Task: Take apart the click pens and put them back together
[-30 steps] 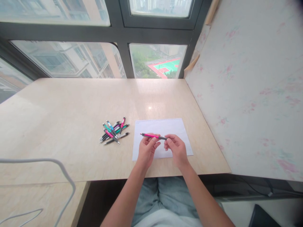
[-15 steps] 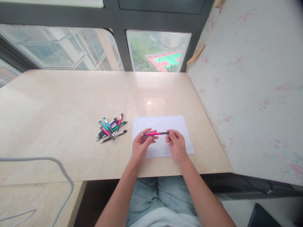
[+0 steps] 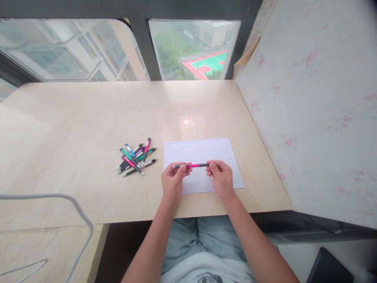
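A pink and black pen (image 3: 195, 166) lies level between my hands, above a white sheet of paper (image 3: 203, 149). My left hand (image 3: 173, 180) pinches its clicker end between thumb and fingers. The dark grip end is closed in the fingertips of my right hand (image 3: 221, 177), which hide the tip. Left of the paper, a loose pile of pens (image 3: 136, 157) in pink, green, blue, purple and silver lies on the tabletop, apart from both hands.
The pale desk (image 3: 88, 118) runs back to a dark-framed window (image 3: 194, 51). A flowered wall (image 3: 309, 118) closes off the right side. At the lower left, a grey cable (image 3: 78, 208) curves over the desk's front edge.
My left fingers, loosely spread under the pen before, have closed on its clicker end. My right hand keeps its hold. The view has tilted slightly downward.
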### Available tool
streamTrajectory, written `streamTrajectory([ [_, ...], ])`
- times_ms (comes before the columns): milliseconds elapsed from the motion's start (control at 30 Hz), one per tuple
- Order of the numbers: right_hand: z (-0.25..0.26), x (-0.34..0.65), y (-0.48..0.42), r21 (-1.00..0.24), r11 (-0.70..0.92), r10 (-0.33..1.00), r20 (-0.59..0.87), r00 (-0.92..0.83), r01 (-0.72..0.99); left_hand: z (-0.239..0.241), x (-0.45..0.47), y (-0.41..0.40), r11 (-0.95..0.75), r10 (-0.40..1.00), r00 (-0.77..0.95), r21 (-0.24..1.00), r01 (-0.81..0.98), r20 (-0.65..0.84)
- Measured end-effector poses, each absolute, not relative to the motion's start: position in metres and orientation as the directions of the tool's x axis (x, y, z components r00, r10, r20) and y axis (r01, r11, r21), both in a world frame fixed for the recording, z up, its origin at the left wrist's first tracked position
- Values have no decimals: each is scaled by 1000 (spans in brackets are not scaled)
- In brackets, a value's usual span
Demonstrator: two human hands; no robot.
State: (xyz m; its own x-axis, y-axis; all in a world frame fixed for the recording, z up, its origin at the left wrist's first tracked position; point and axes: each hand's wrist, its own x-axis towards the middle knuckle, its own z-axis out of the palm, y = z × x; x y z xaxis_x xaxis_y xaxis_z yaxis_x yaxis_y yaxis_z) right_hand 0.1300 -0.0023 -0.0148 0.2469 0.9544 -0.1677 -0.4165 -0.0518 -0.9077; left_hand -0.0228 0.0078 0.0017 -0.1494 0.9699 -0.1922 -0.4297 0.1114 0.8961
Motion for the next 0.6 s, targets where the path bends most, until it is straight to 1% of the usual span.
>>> streamTrajectory([
  [200, -14, 131, -5, -942, 24, 941, -92, 327, -334, 13, -6, 9, 192, 922, -199, 837, -512, -333],
  [300, -12, 131, -6, -972, 66, 946, -10, 323, -225, 14, -4, 9, 235, 886, -198, 775, -587, -419],
  [433, -7, 134, -8, -988, 139, 955, 116, 273, -69, 13, -7, 8, 288, 839, -174, 693, -661, -515],
  [500, -5, 134, -10, -987, 147, 960, 127, 249, -64, 12, -7, 6, 302, 828, -162, 669, -679, -538],
  [533, -4, 133, -10, -986, 138, 960, 111, 256, -90, 12, -6, 4, 301, 831, -158, 670, -678, -533],
  [600, -2, 129, -8, -975, 104, 948, 37, 315, -198, 12, -2, 0, 280, 857, -165, 710, -646, -489],
])
